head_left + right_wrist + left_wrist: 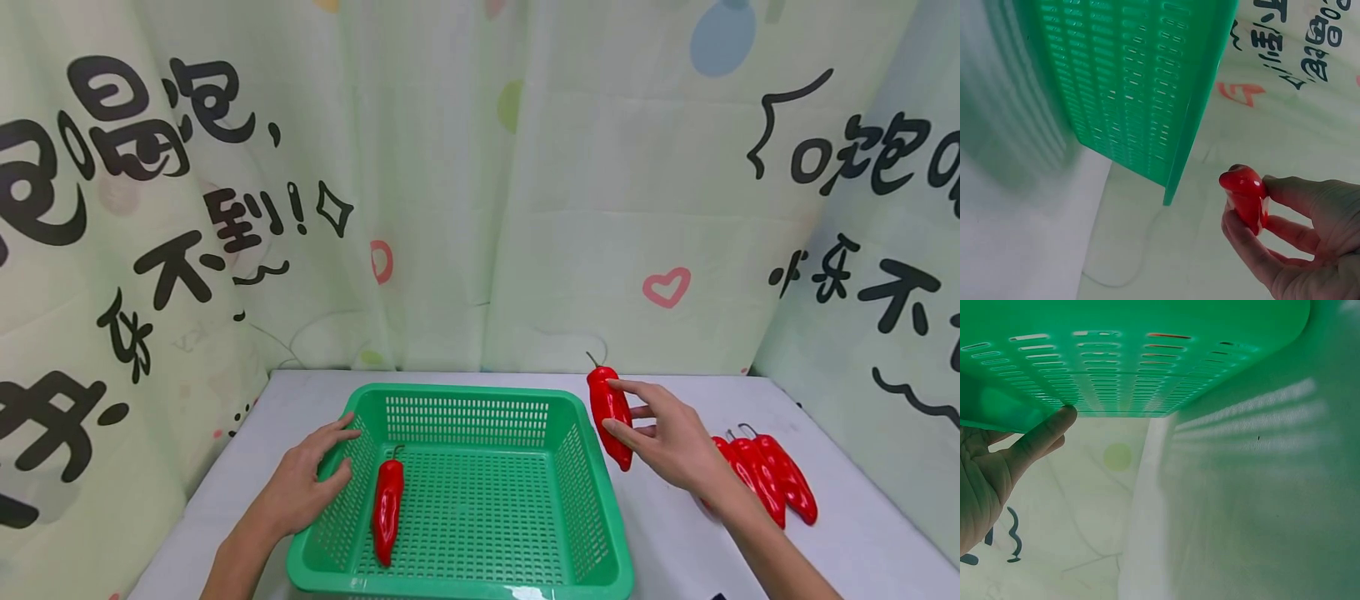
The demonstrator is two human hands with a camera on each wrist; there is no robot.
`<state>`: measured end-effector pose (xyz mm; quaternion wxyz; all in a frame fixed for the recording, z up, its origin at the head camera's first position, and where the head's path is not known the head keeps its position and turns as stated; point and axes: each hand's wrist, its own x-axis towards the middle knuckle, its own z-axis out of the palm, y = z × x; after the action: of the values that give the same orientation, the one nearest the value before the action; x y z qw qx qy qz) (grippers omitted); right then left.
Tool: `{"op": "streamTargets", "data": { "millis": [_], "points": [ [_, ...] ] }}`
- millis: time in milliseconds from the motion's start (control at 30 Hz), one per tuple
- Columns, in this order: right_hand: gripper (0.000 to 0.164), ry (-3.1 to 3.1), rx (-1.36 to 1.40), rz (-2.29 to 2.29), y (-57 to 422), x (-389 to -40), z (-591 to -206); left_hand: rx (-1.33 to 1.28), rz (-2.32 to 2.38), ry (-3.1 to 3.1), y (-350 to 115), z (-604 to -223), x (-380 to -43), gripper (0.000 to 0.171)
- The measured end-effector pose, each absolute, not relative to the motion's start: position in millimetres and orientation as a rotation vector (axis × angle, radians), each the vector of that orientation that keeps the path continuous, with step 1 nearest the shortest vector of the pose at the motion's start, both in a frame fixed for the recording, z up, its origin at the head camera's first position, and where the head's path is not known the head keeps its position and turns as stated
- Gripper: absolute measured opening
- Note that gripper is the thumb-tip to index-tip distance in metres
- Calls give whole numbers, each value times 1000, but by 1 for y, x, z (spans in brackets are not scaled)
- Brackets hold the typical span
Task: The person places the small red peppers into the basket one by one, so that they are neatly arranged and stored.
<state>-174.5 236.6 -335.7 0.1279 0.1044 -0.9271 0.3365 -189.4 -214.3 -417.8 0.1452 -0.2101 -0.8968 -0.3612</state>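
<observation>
In the head view, a red chili pepper [609, 408] hangs nearly upright, stem up, just beyond the right rim of a green plastic basket [480, 581]. My right hand [670, 437] pinches it between thumb and fingers. The right wrist view shows the rounded lower end of this pepper [1247, 199] held in the fingertips, apart from the basket wall. Another red chili pepper [387, 508] lies inside the basket toward its left side. My left hand [311, 477] rests at the basket's left rim, fingers spread and fairly straight, thumb apart from them.
Several more red chili peppers [783, 475] lie side by side on the white table [675, 546], right of the basket and partly behind the right forearm. A printed pale-green curtain [450, 208] stands behind the table and along both sides. A small dark object [718, 596] shows at the bottom edge.
</observation>
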Motion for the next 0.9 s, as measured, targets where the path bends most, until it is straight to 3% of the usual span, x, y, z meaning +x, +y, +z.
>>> {"op": "streamTargets", "data": {
  "millis": [900],
  "points": [
    [63, -2710, 487, 1035, 191, -176, -323, -616, -1037, -2586, -214, -418, -190, 38]
  ]
}}
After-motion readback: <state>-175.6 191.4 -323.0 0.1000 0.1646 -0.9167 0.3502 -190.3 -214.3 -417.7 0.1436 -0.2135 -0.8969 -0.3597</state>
